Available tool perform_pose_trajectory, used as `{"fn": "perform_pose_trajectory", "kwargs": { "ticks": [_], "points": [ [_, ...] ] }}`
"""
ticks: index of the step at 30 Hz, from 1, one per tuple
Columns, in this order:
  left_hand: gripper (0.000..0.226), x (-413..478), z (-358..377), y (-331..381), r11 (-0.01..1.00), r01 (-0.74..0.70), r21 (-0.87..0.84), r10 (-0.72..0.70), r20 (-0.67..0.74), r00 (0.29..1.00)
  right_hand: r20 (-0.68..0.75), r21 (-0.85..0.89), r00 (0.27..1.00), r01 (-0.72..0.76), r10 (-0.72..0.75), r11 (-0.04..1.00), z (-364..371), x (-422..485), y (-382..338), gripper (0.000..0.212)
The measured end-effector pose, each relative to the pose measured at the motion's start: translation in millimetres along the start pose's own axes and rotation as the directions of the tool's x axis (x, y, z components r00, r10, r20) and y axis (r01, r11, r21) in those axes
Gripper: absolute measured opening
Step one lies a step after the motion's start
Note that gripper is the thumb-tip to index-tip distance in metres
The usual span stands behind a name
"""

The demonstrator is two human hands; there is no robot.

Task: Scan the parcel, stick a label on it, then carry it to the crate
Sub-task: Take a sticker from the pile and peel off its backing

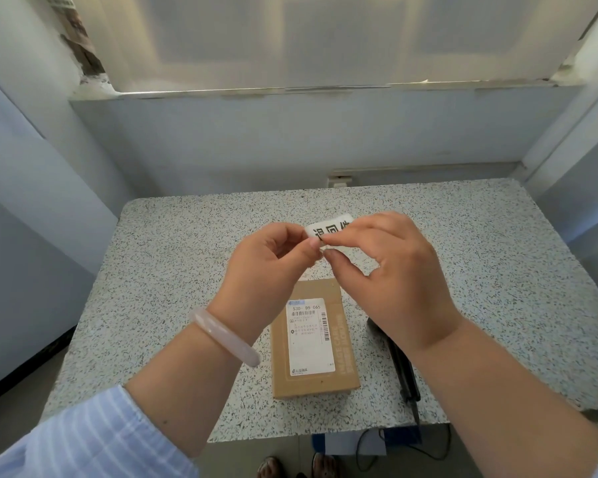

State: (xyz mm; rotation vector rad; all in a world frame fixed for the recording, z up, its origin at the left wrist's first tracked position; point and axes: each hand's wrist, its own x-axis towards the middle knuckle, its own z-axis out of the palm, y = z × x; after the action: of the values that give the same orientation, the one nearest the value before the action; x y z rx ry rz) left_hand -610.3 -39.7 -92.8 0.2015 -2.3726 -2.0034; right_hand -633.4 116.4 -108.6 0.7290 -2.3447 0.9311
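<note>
A small brown cardboard parcel lies flat on the speckled table, with a white shipping label and barcode on its top face. Above its far end, both hands hold a small white label printed with large black characters. My left hand pinches the label's left corner between thumb and forefinger. My right hand pinches the same edge from the right and hides most of the label. A black scanner lies on the table right of the parcel, partly under my right forearm.
The table stands in a narrow alcove with pale walls left, right and behind. A window ledge runs above the back wall. Cables and a blue object lie on the floor under the near edge. No crate is in view.
</note>
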Motion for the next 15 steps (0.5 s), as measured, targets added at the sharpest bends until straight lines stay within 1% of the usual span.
{"fn": "perform_pose_trajectory", "kwargs": {
  "ticks": [1, 2, 3, 4, 5, 6, 7, 8, 11, 13, 14, 15],
  "points": [
    [0.007, -0.4, -1.0, 0.2, 0.999, 0.021, -0.03, -0.021, 0.016, 1.0, 0.036, 0.041, 0.996, -0.086, 0.085, 0.995, -2.0, 1.1, -3.1, 0.02],
    [0.007, -0.7, -2.5, -0.1, 0.998, 0.042, -0.055, -0.041, 0.031, 0.999, 0.094, 0.106, 0.971, -0.228, 0.219, 0.968, -3.9, 1.4, -4.4, 0.022],
    [0.007, -1.2, -4.0, -0.4, 0.995, 0.063, -0.074, -0.06, 0.045, 0.997, 0.18, 0.193, 0.907, -0.413, 0.381, 0.89, -5.8, 2.4, -5.3, 0.022],
    [0.008, -1.4, -5.2, -0.4, 0.994, 0.078, -0.082, -0.073, 0.058, 0.996, 0.291, 0.288, 0.797, -0.601, 0.53, 0.745, -6.9, 3.4, -3.9, 0.021],
    [0.009, -1.6, -6.0, -0.2, 0.992, 0.094, -0.085, -0.088, 0.069, 0.994, 0.398, 0.366, 0.672, -0.74, 0.624, 0.564, -7.4, 4.0, -0.8, 0.02],
    [0.009, -1.4, -6.5, -1.0, 0.991, 0.108, -0.079, -0.102, 0.077, 0.992, 0.464, 0.414, 0.58, -0.81, 0.669, 0.416, -7.7, 4.7, 3.1, 0.021],
    [0.01, -1.1, -6.7, -2.1, 0.99, 0.122, -0.067, -0.116, 0.084, 0.99, 0.487, 0.447, 0.533, -0.833, 0.692, 0.326, -7.8, 5.5, 6.8, 0.02],
    [0.01, -0.8, -6.9, -3.4, 0.99, 0.132, -0.051, -0.127, 0.089, 0.988, 0.489, 0.475, 0.516, -0.833, 0.703, 0.281, -8.5, 6.2, 8.8, 0.016],
    [0.012, 0.3, -7.0, -7.1, 0.986, 0.165, -0.021, -0.163, 0.069, 0.984, 0.472, 0.515, 0.513, -0.82, 0.717, 0.248, -9.9, 6.1, 9.6, 0.008],
    [0.01, 0.2, -5.9, -9.3, 0.986, 0.162, 0.04, -0.164, 0.035, 0.986, 0.482, 0.54, 0.512, -0.813, 0.711, 0.22, -11.4, 5.2, 9.1, 0.005],
    [0.006, 0.3, -5.5, -10.8, 0.985, 0.138, 0.099, -0.139, 0.004, 0.99, 0.482, 0.542, 0.52, -0.809, 0.705, 0.227, -11.9, 4.7, 8.6, 0.005],
    [0.007, 0.1, -5.0, -12.0, 0.981, 0.102, 0.168, -0.098, -0.031, 0.995, 0.469, 0.528, 0.54, -0.806, 0.699, 0.268, -12.0, 3.8, 8.2, 0.006]
  ]
}}
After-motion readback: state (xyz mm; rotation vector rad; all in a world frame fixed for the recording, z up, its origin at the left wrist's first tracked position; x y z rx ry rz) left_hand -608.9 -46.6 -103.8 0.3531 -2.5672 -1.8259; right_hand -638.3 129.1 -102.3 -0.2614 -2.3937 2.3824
